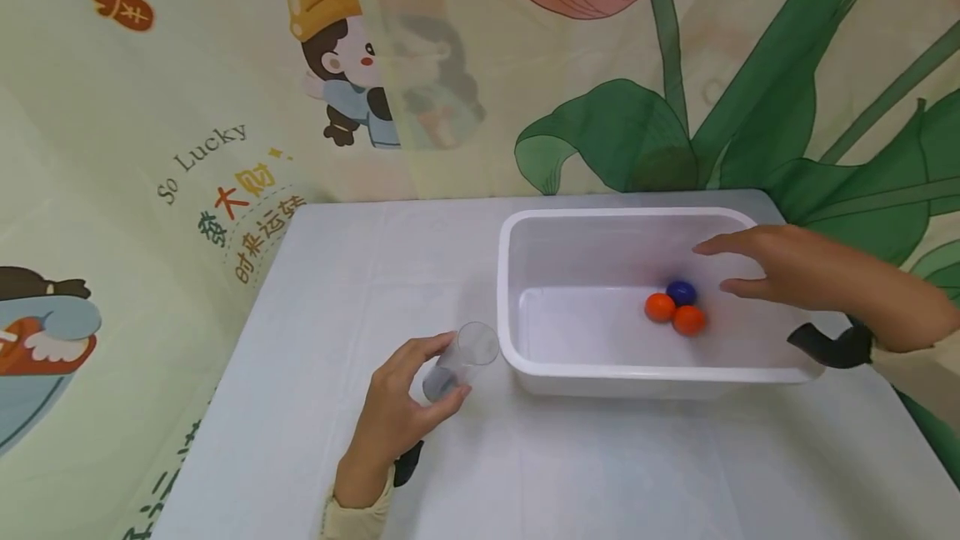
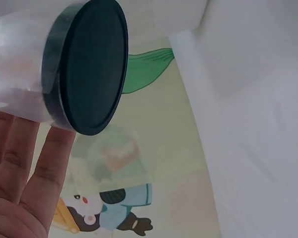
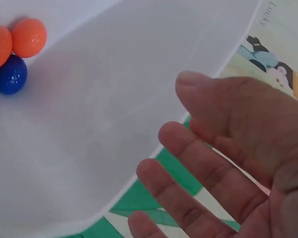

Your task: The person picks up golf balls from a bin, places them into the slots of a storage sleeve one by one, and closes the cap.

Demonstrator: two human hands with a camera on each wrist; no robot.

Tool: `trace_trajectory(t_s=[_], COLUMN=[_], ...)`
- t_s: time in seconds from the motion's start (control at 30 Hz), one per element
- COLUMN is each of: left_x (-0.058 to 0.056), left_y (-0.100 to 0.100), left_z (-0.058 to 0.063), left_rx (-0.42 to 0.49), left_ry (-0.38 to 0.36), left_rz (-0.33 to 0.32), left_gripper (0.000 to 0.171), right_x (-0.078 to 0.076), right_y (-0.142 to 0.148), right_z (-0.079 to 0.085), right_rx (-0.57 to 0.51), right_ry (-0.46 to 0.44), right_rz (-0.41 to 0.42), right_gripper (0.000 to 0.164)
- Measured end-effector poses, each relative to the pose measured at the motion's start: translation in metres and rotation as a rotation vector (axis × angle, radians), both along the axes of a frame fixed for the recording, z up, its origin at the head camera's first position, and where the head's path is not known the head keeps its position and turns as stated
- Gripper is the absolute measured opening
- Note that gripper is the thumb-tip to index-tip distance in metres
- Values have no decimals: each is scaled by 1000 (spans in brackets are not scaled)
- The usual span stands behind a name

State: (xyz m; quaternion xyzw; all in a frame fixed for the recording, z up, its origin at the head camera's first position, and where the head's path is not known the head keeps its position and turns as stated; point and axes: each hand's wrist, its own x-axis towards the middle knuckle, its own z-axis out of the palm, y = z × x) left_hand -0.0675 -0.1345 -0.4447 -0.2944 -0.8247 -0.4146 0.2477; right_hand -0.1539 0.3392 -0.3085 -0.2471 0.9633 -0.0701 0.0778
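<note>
My left hand (image 1: 405, 402) grips a clear cylindrical container (image 1: 459, 361) between thumb and fingers, just left of the white bin. Its dark flat end (image 2: 94, 67) shows in the left wrist view, and the clear round end tilts toward the bin. Over the right side of the white bin (image 1: 600, 372) hovers my right hand (image 1: 772, 265), thumb and fingers spread apart with nothing between them. Inside the bin, two orange balls (image 1: 689, 320) and a dark blue ball (image 1: 681, 292) lie touching on the floor, below and left of that hand.
A white-covered table (image 1: 360, 298) carries the bin. Behind it hangs a printed cloth (image 1: 465, 165) with a tulip, green leaves and cartoon figures. Each wrist wears a black strap (image 1: 832, 347).
</note>
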Motion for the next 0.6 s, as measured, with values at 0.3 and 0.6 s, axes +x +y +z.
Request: trace_trajectory(t_s=[0.3, 0.6], left_x=[-2, -6], left_y=[2, 2], left_z=[-1, 1], left_rx=[14, 11], left_ry=[-9, 41], left_rz=[22, 23], left_gripper=[69, 58], right_x=[-33, -55], right_y=[-15, -32], right_z=[-23, -49], right_rx=[-31, 96], right_ry=[-127, -224], right_rz=[45, 113], right_gripper=[50, 46])
